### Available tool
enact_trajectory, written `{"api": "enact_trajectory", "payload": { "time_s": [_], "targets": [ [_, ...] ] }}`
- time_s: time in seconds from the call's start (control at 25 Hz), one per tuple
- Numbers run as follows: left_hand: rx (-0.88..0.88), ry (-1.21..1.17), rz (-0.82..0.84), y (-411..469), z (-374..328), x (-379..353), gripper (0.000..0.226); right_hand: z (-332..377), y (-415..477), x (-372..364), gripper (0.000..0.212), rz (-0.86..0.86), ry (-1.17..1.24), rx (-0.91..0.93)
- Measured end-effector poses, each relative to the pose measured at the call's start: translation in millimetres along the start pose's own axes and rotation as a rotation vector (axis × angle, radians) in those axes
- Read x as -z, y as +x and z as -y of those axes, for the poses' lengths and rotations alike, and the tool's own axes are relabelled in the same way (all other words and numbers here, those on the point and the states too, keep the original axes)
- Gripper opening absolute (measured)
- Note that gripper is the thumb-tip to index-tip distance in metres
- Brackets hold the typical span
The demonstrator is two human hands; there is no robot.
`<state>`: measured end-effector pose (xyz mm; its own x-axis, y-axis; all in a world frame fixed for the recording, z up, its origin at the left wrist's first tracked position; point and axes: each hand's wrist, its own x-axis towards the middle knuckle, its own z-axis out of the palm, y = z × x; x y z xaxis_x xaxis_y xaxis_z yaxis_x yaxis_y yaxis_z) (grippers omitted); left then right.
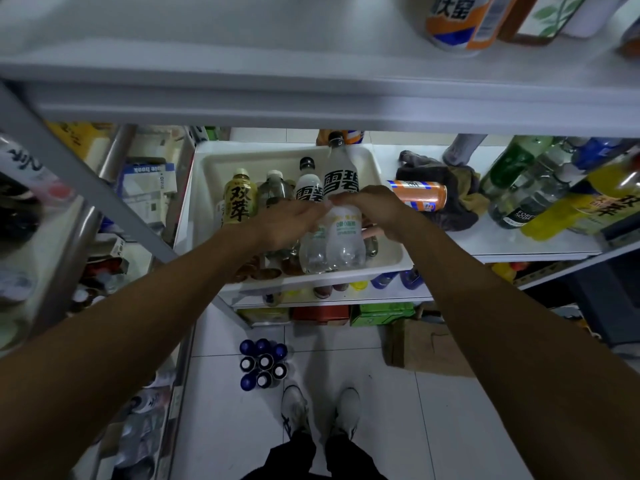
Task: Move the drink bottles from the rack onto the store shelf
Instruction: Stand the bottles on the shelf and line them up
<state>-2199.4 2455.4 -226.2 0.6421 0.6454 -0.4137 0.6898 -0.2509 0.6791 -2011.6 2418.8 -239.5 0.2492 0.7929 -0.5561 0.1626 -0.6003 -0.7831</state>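
Gripping the two clear bottles together, left hand and right hand curled round them, risks one slipping and toppling neighbours in the tray.

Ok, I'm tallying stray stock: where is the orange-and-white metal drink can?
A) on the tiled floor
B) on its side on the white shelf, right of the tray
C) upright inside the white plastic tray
B: the orange-and-white metal drink can lies on its side on the white shelf, right of the white plastic tray, beside a dark crumpled cloth.
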Motion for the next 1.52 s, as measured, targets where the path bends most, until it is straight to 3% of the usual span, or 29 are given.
{"api": "enact_trajectory", "payload": {
  "time_s": [0.2, 0.32, 0.64, 0.76, 1.0, 1.08, 1.2, 1.32, 1.52],
  "targets": [
    [0.01, -0.328, 0.101, -12.6, -8.7, -3.7, 0.059, 6.4, -15.1, -13.6, 0.046, 0.048, 0.12, 0.049],
    [0.059, -0.367, 0.11, -33.6, -11.3, 0.3, 0.037, 12.0, -25.5, -24.1, 0.045, 0.11, 0.086, 0.083],
    [0.197, -0.425, -0.126, -113.9, -5.3, 10.8, 0.032, 40.2, -54.8, -69.8, 0.049, 0.299, 0.095, 0.174],
    [0.314, -0.485, -0.296, -151.5, 7.2, -8.7, 0.048, 43.2, -70.4, -93.3, 0.052, 0.418, 0.05, 0.203],
    [0.384, -0.9, -0.711, -231.4, 32.0, -71.5, 0.062, 42.7, -115.0, -162.3, 0.078, 0.68, -0.121, 0.232],
    [0.405, -0.926, -0.85, -261.6, 33.4, -83.4, 0.06, 44.3, -140.4, -185.8, 0.068, 0.761, -0.145, 0.282],
    [0.376, -1.066, -1.092, -307.9, 32.7, -99.7, 0.051, 46.9, -182.8, -224.1, 0.036, 0.875, -0.155, 0.378],
    [0.33, -1.167, -1.418, -354.0, 21.2, -122.3, 0.036, 48.0, -231.0, -260.3, 0.052, 0.975, -0.13, 0.43],
    [0.279, -1.101, -1.763, -418.3, 5.5, -150.9, 0.046, 48.9, -313.2, -299.5, 0.038, 1.131, -0.179, 0.636]
  ]
}}
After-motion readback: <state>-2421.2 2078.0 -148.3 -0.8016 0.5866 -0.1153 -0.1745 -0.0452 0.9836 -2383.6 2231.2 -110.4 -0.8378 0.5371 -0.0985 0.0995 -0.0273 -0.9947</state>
